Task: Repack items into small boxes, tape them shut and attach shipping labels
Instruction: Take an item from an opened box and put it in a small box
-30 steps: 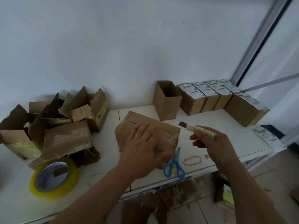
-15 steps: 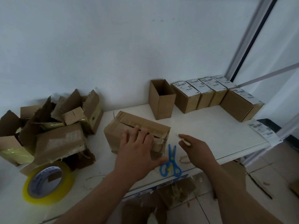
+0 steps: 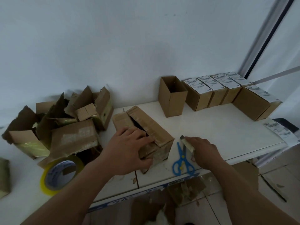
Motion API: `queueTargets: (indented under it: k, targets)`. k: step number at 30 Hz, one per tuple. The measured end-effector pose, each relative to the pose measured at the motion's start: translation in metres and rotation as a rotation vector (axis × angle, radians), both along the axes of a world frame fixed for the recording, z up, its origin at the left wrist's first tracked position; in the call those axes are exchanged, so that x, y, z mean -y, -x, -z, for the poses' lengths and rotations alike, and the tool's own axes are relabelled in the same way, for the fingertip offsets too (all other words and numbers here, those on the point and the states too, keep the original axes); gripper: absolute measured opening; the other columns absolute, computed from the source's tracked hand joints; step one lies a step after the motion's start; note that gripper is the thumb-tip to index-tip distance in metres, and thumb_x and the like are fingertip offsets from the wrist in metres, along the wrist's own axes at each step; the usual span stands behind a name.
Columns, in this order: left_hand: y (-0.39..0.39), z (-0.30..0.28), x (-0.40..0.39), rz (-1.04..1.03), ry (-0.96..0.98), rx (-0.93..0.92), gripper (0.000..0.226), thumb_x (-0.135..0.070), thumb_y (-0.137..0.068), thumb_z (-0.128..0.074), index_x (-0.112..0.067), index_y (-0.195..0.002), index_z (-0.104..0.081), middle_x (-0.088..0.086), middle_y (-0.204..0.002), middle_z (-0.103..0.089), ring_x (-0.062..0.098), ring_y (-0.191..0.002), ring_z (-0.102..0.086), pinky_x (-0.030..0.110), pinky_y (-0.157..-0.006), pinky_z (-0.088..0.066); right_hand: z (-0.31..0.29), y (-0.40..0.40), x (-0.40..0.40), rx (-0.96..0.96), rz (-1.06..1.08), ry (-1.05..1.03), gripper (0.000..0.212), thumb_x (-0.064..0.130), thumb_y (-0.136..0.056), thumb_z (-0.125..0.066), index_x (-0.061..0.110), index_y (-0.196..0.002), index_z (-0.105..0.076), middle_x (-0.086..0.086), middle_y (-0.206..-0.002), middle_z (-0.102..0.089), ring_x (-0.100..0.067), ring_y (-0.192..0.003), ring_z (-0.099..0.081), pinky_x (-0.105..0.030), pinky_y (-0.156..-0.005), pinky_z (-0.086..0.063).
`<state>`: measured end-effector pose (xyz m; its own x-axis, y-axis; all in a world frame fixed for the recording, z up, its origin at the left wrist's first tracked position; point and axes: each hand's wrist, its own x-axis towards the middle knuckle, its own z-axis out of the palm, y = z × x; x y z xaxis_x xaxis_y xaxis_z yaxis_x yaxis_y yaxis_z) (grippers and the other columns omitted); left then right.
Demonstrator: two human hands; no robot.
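A worn, taped cardboard box lies in the middle of the white table, its top flaps parted along a dark slit. My left hand grips the box's near end, fingers over the top and thumb on the front face. My right hand holds a small tape-wrapped cutter low on the table, just right of the box. Blue scissors lie beside that hand. An open small box stands upright behind.
Several sealed, labelled boxes line the back right. Loose shipping labels lie at the right edge. A heap of torn cartons fills the left, with a yellow tape roll in front. Cardboard scraps lie on the floor.
My right hand has come down from mid-air to the table beside the scissors, cutter still in it. The box has turned under my left hand, and its top slit now shows.
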<state>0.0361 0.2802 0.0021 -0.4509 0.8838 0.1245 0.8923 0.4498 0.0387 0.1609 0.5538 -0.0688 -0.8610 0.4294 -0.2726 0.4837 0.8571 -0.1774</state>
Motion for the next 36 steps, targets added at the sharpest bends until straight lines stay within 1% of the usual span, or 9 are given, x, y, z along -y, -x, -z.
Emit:
queueTargets:
  k: [6, 9, 14, 18, 23, 26, 29, 33, 36]
  targets:
    - [0.018, -0.008, 0.024, -0.023, 0.074, 0.010, 0.072, -0.076, -0.078, -0.042, -0.043, -0.141, -0.045, -0.012, -0.135, -0.050, 0.014, -0.133, -0.038, 0.037, -0.113, -0.021, -0.016, 0.001, 0.000, 0.150, -0.007, 0.099, 0.078, 0.012, -0.095, -0.051, 0.038, -0.155, -0.008, 0.003, -0.160, -0.021, -0.025, -0.144, -0.024, -0.046, -0.116, -0.026]
    - [0.037, -0.016, 0.037, -0.110, 0.159, 0.036, 0.080, -0.079, -0.075, -0.028, -0.046, -0.148, -0.031, -0.014, -0.148, -0.036, 0.014, -0.143, -0.022, 0.037, -0.117, -0.014, -0.041, 0.001, 0.002, 0.040, -0.014, 0.238, 0.072, 0.008, -0.096, -0.050, 0.032, -0.155, -0.016, 0.002, -0.162, -0.017, -0.021, -0.146, -0.019, -0.036, -0.120, -0.018]
    - [0.055, -0.027, 0.045, -0.181, 0.259, 0.120, 0.069, -0.065, -0.086, -0.050, -0.050, -0.148, -0.024, -0.021, -0.155, -0.021, 0.010, -0.147, -0.009, 0.036, -0.118, -0.010, -0.077, 0.022, 0.064, -0.290, -0.046, 0.584, 0.055, 0.050, -0.097, -0.049, 0.049, -0.147, -0.027, 0.026, -0.142, -0.030, 0.000, -0.129, -0.031, -0.026, -0.105, -0.026]
    - [0.058, -0.028, 0.047, -0.213, 0.273, 0.157, 0.067, -0.056, -0.086, -0.055, -0.053, -0.147, -0.024, -0.022, -0.154, -0.021, 0.010, -0.146, -0.011, 0.041, -0.118, -0.010, -0.076, 0.050, 0.099, -0.352, -0.102, 0.648, 0.059, 0.063, -0.092, -0.044, 0.048, -0.147, -0.030, 0.019, -0.152, -0.035, -0.001, -0.134, -0.034, -0.032, -0.112, -0.027]
    - [0.073, -0.024, 0.055, -0.356, 0.216, 0.112, 0.059, -0.037, -0.095, -0.048, -0.050, -0.147, -0.023, -0.021, -0.158, -0.016, 0.014, -0.148, -0.008, 0.046, -0.120, -0.008, -0.076, 0.092, 0.087, -0.518, -0.026, 0.519, 0.051, 0.050, -0.098, -0.047, 0.030, -0.144, -0.042, 0.006, -0.146, -0.044, -0.002, -0.115, -0.043, -0.024, -0.092, -0.030]
    - [0.079, -0.018, 0.054, -0.406, 0.169, 0.153, 0.058, -0.041, -0.097, -0.045, -0.048, -0.149, -0.019, -0.021, -0.160, -0.011, 0.015, -0.149, -0.005, 0.046, -0.120, -0.008, -0.067, 0.128, 0.066, -0.522, 0.009, 0.367, 0.055, 0.043, -0.099, -0.050, 0.020, -0.147, -0.038, -0.002, -0.155, -0.030, -0.016, -0.134, -0.037, -0.028, -0.103, -0.030]
    - [0.076, -0.014, 0.048, -0.404, 0.136, 0.190, 0.066, -0.041, -0.095, -0.049, -0.043, -0.152, -0.016, -0.019, -0.160, -0.007, 0.015, -0.148, 0.001, 0.043, -0.120, -0.009, -0.063, 0.155, 0.047, -0.527, 0.079, 0.162, 0.062, 0.039, -0.100, -0.050, 0.015, -0.152, -0.027, -0.007, -0.161, -0.014, -0.028, -0.144, -0.025, -0.044, -0.115, -0.027]
    - [0.076, -0.012, 0.040, -0.396, 0.114, 0.239, 0.074, -0.038, -0.093, -0.053, -0.032, -0.155, -0.014, -0.012, -0.159, -0.004, 0.018, -0.146, 0.005, 0.040, -0.119, -0.016, -0.066, 0.174, 0.037, -0.575, 0.147, 0.045, 0.067, 0.030, -0.098, -0.055, 0.014, -0.154, -0.020, -0.013, -0.161, -0.010, -0.033, -0.139, -0.033, -0.042, -0.108, -0.034]
    - [0.074, -0.013, 0.033, -0.430, 0.070, 0.246, 0.072, -0.040, -0.092, -0.052, -0.033, -0.154, -0.017, -0.012, -0.159, -0.006, 0.017, -0.145, 0.001, 0.042, -0.116, -0.024, -0.064, 0.182, 0.033, -0.530, 0.126, -0.023, 0.066, 0.026, -0.098, -0.055, 0.011, -0.152, -0.022, -0.014, -0.157, -0.020, -0.034, -0.130, -0.043, -0.042, -0.102, -0.039]
